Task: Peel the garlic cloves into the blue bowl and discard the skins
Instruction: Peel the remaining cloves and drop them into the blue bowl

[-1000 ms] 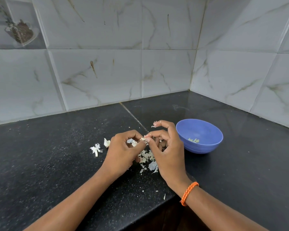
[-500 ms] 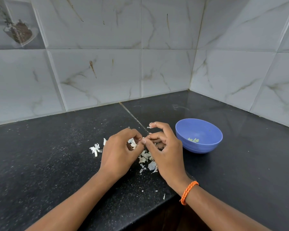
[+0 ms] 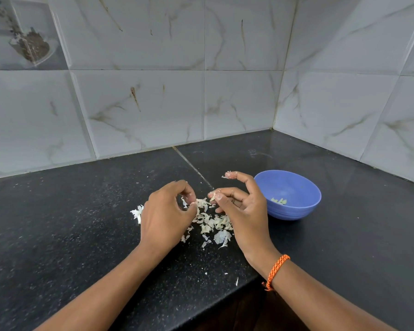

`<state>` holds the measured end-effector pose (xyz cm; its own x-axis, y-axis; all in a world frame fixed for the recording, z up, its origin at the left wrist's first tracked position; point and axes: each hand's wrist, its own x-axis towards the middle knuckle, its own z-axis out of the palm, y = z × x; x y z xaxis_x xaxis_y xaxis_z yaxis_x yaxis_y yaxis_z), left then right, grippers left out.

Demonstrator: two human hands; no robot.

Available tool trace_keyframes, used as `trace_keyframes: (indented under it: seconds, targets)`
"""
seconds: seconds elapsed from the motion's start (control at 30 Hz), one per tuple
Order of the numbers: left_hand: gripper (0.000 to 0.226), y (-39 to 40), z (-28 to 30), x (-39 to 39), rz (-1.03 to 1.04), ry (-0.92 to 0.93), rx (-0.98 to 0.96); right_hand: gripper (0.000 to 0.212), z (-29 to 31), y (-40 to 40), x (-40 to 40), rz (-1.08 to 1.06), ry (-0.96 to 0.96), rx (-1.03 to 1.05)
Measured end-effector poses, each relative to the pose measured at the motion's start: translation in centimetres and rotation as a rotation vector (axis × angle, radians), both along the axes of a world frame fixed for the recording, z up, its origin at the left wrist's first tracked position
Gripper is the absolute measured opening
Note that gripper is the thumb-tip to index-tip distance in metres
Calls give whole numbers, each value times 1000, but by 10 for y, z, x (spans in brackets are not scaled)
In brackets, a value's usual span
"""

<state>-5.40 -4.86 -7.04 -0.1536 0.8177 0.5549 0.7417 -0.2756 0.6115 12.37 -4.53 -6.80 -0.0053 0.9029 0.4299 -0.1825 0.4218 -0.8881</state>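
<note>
Peeling is under way: the right hand (image 3: 243, 212) pinches a part-skinned garlic clove (image 3: 212, 198) between thumb and fingertips, while the left hand (image 3: 165, 215) pinches a skin flake, both above 1 heap of skins (image 3: 213, 224) near the worktop's front edge. Next comes dropping the clove into the 1 blue bowl (image 3: 296, 210), just right, holding about 3 peeled cloves (image 3: 279, 200).

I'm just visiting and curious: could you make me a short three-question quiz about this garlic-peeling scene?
1. True or false: the blue bowl sits to the right of both hands.
2. Where does the pile of garlic skins lie? A in the bowl; B on the black counter between the hands; C on the wall tiles.
3. Fill in: the orange band is on the ___ wrist.

Key: 1 true. 2 B. 3 right. The right hand pinches a small garlic piece; the left hand pinches skin.
</note>
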Motion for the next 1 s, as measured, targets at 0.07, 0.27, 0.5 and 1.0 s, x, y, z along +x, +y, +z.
trace_keyframes:
  seconds: [0.07, 0.27, 0.5, 1.0]
  targets:
    - [22, 1, -1, -1, -15, -23, -23, 44, -1, 0, 0, 9, -12, -7]
    - [15, -1, 3, 1, -147, -223, -76, 51, -3, 3, 1, -15, -46, -26]
    - [19, -1, 1, 2, -170, -254, -142, 48, -2, 2, 2, -67, -97, -34]
    - [19, -8, 5, 8, -320, -347, -120, 35, -11, 9, 1, -84, -226, 44]
